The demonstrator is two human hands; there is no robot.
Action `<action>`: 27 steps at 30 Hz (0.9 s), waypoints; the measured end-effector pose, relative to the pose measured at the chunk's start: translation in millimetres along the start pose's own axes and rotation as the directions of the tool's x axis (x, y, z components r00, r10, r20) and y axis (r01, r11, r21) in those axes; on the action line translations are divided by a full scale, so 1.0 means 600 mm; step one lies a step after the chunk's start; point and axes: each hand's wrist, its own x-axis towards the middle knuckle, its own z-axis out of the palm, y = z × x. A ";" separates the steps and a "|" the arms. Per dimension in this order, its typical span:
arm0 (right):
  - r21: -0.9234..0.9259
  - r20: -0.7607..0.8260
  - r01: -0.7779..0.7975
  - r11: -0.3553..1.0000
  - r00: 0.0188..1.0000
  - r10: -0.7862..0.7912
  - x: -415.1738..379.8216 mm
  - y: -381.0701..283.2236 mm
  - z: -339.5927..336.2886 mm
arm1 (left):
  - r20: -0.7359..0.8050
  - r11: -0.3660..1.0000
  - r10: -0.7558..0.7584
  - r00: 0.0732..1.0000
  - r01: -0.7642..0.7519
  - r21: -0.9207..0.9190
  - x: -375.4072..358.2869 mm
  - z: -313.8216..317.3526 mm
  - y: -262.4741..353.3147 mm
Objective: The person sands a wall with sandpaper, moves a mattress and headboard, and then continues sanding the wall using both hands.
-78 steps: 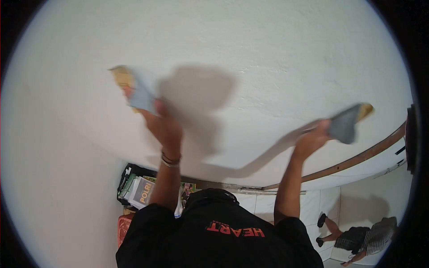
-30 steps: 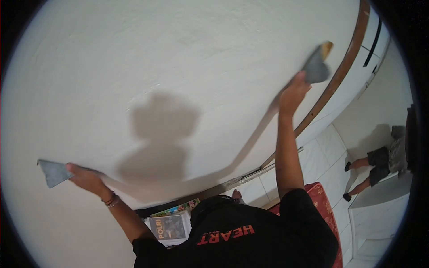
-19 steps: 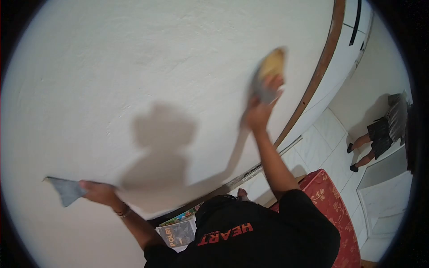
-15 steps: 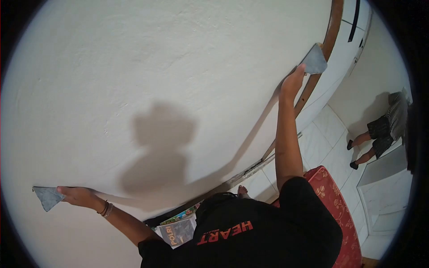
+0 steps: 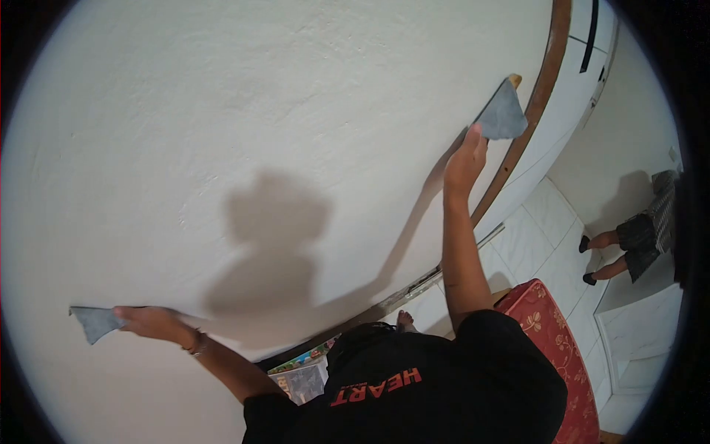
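My left hand (image 5: 154, 324), at the lower left, is closed on the inner end of a grey triangular piece (image 5: 96, 323). That piece lies close against the white wall (image 5: 148, 148), its wide end pointing left. Raised at the upper right, my right hand (image 5: 464, 169) grips a second grey triangular piece (image 5: 504, 112) by its lower corner. A tan bit (image 5: 515, 80) shows at its top tip, and its right edge overlaps a brown wooden frame (image 5: 546, 89). I cannot tell what material the grey pieces are. Both arms are spread wide, and their shadows fall on the wall.
Below my left arm are a grey book (image 5: 303, 382) and a colourful one (image 5: 303, 359). A red floral cushion (image 5: 551, 333) stands at my right. Another person (image 5: 640, 237) in dark shorts is on the white tiled floor (image 5: 540, 214) at far right.
My right hand has shifted left and slightly down with its grey piece, away from the wooden frame. My left hand has moved a little right with its piece. The view has shifted slightly.
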 end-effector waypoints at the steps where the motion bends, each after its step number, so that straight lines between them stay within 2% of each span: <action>1: 0.039 -0.159 0.011 0.999 0.987 -0.005 -0.024 0.006 0.040 | -0.016 0.997 0.058 0.998 -0.057 0.057 -0.018 0.007 -0.015; 2: 0.077 -0.314 0.029 0.997 0.949 -0.003 -0.050 0.001 0.077 | 0.000 0.924 0.210 0.978 -0.198 0.326 -0.034 0.001 -0.074; 3: -0.095 -0.199 0.239 0.966 0.946 -0.254 -0.102 -0.018 0.096 | 0.008 0.760 0.409 0.913 -0.345 0.550 -0.082 0.004 -0.062; 4: -0.239 -0.044 0.447 0.862 0.882 -0.470 -0.147 -0.031 0.106 | 0.091 0.722 0.527 0.845 -0.501 0.477 -0.104 0.007 -0.081; 5: -0.246 -0.048 0.444 0.862 0.882 -0.468 -0.146 -0.024 0.099 | 0.080 0.824 0.472 0.878 -0.472 0.314 -0.093 0.003 -0.088; 6: -0.316 0.075 0.485 0.815 0.870 -0.488 -0.135 -0.008 0.076 | 0.092 0.904 0.402 0.911 -0.411 0.122 -0.081 0.006 -0.092; 7: -0.360 0.208 0.530 0.768 0.848 -0.487 -0.128 0.007 0.058 | 0.188 0.978 0.188 0.964 -0.202 0.058 -0.056 -0.010 -0.089; 8: -0.412 0.037 0.447 0.794 0.879 -0.475 -0.083 0.028 0.053 | 0.143 0.997 0.051 0.988 -0.059 0.058 -0.040 -0.014 -0.060; 9: -0.548 0.036 0.353 0.758 0.916 -0.400 -0.033 0.109 0.030 | 0.111 0.995 0.097 0.989 -0.099 0.017 -0.020 -0.014 -0.055; 10: -0.331 -0.096 0.189 0.925 0.968 -0.233 0.004 0.063 0.012 | 0.077 0.990 0.143 0.987 -0.142 -0.018 -0.005 -0.015 -0.055; 11: -0.175 -0.069 0.127 0.976 0.988 -0.140 0.022 0.014 -0.007 | 0.084 0.990 0.144 0.986 -0.144 -0.010 -0.012 -0.015 -0.053; 12: -0.175 -0.065 0.121 0.977 0.989 -0.135 0.013 0.015 0.001 | 0.070 0.973 0.186 0.980 -0.193 0.123 -0.028 -0.009 -0.049; 13: -0.113 -0.146 0.055 0.992 0.987 -0.072 -0.002 0.015 0.025 | 0.055 0.939 0.227 0.972 -0.234 0.252 -0.047 -0.005 -0.049; 14: -0.043 -0.222 -0.005 0.999 0.975 -0.005 -0.019 0.015 0.052 | 0.068 0.919 0.144 0.987 -0.159 0.361 -0.074 -0.002 -0.062; 15: -0.101 -0.160 0.150 0.983 0.973 -0.165 -0.061 0.019 0.081 | 0.027 0.941 0.109 0.994 -0.111 0.319 -0.114 0.012 -0.054; 16: -0.149 -0.089 0.303 0.941 0.944 -0.318 -0.110 0.020 0.096 | 0.090 0.957 0.113 0.989 -0.133 0.258 -0.151 0.015 -0.069; 18: -0.247 0.297 0.528 0.812 0.839 -0.455 -0.178 -0.018 0.080 | 0.223 0.841 0.358 0.907 -0.417 0.344 -0.175 0.014 -0.084; 19: -0.363 0.366 0.590 0.722 0.802 -0.472 -0.167 0.004 0.070 | 0.217 0.839 0.359 0.908 -0.416 0.351 -0.156 0.014 -0.088; 21: -0.252 0.137 0.470 0.846 0.883 -0.450 -0.104 0.022 0.054 | 0.120 0.986 0.123 0.985 -0.135 0.099 -0.089 0.007 -0.086; 22: -0.297 0.024 0.340 0.892 0.937 -0.349 -0.070 0.062 0.046 | 0.153 0.985 0.163 0.975 -0.169 0.025 -0.058 0.001 -0.059; 23: -0.313 -0.048 0.218 0.924 0.968 -0.245 -0.026 0.066 0.032 | 0.113 0.999 0.042 0.993 -0.039 -0.035 -0.038 0.000 -0.023; 24: -0.265 -0.004 0.080 0.961 0.996 -0.084 -0.001 0.025 0.014 | 0.079 0.991 -0.080 0.994 0.087 -0.099 -0.026 0.002 -0.001; 25: -0.228 -0.035 0.106 0.968 0.992 -0.117 0.007 0.003 0.018 | 0.069 0.992 -0.082 0.994 0.088 -0.091 -0.029 0.008 -0.003; 27: -0.181 -0.097 0.200 0.963 0.971 -0.220 -0.019 0.009 0.060 | 0.035 0.978 0.180 0.983 -0.183 0.097 -0.046 0.018 -0.025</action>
